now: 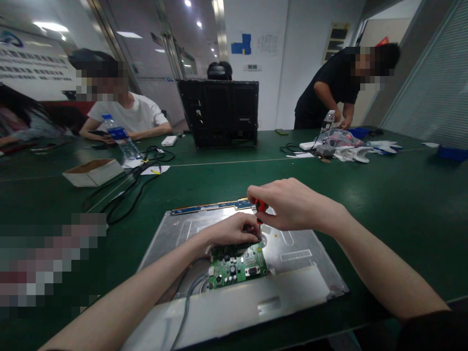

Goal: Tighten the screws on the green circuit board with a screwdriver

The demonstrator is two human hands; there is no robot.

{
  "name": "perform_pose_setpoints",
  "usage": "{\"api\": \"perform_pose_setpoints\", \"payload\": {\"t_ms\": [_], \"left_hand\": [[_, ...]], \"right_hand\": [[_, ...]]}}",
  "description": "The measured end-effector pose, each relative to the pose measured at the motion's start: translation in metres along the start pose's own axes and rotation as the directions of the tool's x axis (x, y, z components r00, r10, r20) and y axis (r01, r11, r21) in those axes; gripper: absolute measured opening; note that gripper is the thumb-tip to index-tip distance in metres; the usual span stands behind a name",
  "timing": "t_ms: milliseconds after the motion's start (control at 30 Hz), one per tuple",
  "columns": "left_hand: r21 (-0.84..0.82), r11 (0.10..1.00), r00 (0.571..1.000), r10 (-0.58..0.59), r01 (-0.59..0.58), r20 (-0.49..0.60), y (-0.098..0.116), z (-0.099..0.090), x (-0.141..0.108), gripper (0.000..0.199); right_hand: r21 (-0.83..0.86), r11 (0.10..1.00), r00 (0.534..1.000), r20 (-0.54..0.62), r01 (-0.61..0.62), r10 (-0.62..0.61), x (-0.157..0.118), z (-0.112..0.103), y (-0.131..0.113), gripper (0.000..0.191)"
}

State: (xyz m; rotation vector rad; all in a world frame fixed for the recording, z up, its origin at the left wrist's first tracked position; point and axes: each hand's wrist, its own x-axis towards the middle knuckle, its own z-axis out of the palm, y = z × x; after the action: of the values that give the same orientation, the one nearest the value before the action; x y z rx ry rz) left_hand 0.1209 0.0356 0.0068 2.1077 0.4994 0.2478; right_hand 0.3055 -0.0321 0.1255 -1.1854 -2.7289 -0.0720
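Observation:
A metal display panel [296, 243] lies flat on the green table, with a blue circuit strip [208, 208] along its far edge. On the panel sits a green circuit board [237, 265], and grey cables run from its left side. My right hand [283, 202] is closed around a red and black screwdriver [261, 205], whose shaft points down at the board's far right corner. Close beside the shaft, my left hand [237, 229] has its fingers bent together at the board's far edge; what they pinch, if anything, is hidden.
Beyond the panel stands a black monitor casing [223, 112]. At the left are an open box [93, 173], black cables [137, 187] and a bottle [122, 139]. Gloves [353, 153] and plastic bags lie at the back right. Other people are around the table.

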Motion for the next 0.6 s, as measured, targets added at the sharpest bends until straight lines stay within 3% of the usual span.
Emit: {"api": "perform_pose_setpoints", "payload": {"t_ms": [600], "left_hand": [[-0.035,0.999,1.000,0.023,-0.022,0.021,-0.0044,0.0001,0.0000,0.008]], "right_hand": [[-0.004,1.000,1.000,-0.008,-0.009,0.009,-0.0018,-0.0012,0.0031,0.014]]}}
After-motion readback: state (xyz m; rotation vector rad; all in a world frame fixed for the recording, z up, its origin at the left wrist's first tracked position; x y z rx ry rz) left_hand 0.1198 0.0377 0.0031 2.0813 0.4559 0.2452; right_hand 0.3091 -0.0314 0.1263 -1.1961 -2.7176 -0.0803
